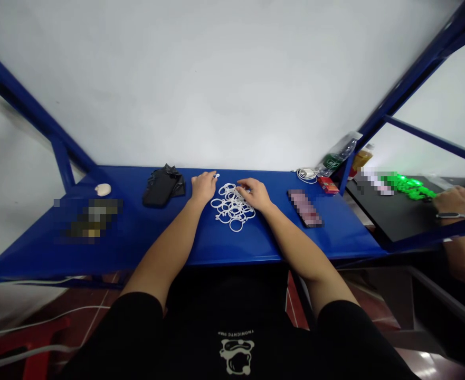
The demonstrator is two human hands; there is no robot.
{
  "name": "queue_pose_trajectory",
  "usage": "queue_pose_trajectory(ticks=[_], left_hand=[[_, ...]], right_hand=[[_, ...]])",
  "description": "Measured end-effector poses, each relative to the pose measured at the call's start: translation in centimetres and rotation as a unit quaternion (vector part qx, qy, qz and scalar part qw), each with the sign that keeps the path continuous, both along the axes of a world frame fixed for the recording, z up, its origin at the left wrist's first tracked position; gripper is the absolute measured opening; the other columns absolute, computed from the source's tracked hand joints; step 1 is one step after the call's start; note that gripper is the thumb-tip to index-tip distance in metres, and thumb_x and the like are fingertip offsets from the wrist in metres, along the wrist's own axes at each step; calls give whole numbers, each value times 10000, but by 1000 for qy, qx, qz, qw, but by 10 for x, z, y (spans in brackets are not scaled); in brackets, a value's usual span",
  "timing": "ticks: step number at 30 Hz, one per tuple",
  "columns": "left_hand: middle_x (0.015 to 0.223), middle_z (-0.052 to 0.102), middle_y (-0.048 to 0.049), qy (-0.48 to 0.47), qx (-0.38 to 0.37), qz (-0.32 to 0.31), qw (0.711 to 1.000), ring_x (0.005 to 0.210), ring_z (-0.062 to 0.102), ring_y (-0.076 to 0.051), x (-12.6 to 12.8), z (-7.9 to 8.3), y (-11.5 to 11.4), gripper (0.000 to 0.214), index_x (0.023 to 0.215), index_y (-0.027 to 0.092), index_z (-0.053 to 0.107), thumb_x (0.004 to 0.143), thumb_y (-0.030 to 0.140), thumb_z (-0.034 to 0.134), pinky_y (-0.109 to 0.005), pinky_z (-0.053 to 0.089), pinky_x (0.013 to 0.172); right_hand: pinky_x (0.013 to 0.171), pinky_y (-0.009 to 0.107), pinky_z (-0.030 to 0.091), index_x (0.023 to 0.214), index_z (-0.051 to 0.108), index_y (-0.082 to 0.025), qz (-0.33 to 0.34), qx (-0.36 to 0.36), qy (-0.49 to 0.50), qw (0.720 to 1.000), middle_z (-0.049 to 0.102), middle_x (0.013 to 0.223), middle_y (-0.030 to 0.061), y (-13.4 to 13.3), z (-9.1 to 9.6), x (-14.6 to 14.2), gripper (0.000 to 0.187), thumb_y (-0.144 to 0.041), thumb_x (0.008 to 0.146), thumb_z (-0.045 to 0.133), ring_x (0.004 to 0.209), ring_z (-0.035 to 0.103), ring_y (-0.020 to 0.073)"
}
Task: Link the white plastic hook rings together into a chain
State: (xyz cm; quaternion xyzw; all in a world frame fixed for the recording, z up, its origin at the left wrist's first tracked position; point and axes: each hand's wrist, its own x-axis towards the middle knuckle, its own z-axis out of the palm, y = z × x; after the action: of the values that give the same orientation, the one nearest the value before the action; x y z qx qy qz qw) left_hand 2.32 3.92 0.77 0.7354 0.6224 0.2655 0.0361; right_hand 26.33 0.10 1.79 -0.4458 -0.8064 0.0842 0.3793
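Observation:
A pile of several white plastic rings (232, 208) lies on the blue table (157, 237), in front of me. My left hand (203, 186) rests at the pile's far left edge, fingers curled, pinching a small white piece at its fingertips. My right hand (256, 193) lies on the pile's right side with its fingers bent down onto the rings, touching them.
A crumpled black bag (163, 184) lies left of my hands, a small pale object (103, 189) farther left. A coiled white cable (306, 173), a plastic bottle (339, 153) and a red box (328, 184) sit at the right. Another person's hands (459, 200) work at the neighbouring black table.

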Motion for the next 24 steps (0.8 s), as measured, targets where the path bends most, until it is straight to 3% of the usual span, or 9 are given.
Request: queue_pose_trajectory(ticks=[4, 7, 11, 24], left_hand=[[1287, 727, -118, -42, 56, -78, 995, 1222, 652, -301, 14, 13, -14, 385, 1324, 241, 734, 1098, 291, 427, -432, 441, 1035], [1225, 727, -114, -50, 87, -151, 983, 1181, 651, -280, 25, 17, -25, 369, 1278, 230, 754, 1099, 269, 434, -411, 463, 1038], [1179, 738, -116, -51, 107, -207, 971, 1133, 655, -270, 36, 15, -33, 352, 1263, 220, 767, 1092, 280, 465, -412, 491, 1040], [1059, 766, -92, -95, 213, -246, 941, 986, 685, -242, 37, 3, -28, 284, 1147, 222, 793, 1086, 302, 527, -412, 565, 925]], right_hand=[[902, 366, 552, 1378, 683, -216, 6, 23, 27, 999, 766, 1070, 86, -2, -1, -2, 377, -376, 1047, 597, 911, 690, 216], [899, 364, 560, 1443, 640, -230, 13, 24, 32, 999, 759, 1132, 91, -4, 0, -3, 422, -396, 1062, 567, 903, 684, 210], [902, 360, 561, 1326, 715, -200, 8, 30, 40, 999, 773, 1091, 101, -3, -1, -2, 371, -403, 1075, 534, 916, 694, 216], [781, 314, 552, 1130, 781, -201, -3, 21, 77, 997, 806, 984, 63, 0, -4, 0, 286, -354, 989, 584, 807, 714, 194]])
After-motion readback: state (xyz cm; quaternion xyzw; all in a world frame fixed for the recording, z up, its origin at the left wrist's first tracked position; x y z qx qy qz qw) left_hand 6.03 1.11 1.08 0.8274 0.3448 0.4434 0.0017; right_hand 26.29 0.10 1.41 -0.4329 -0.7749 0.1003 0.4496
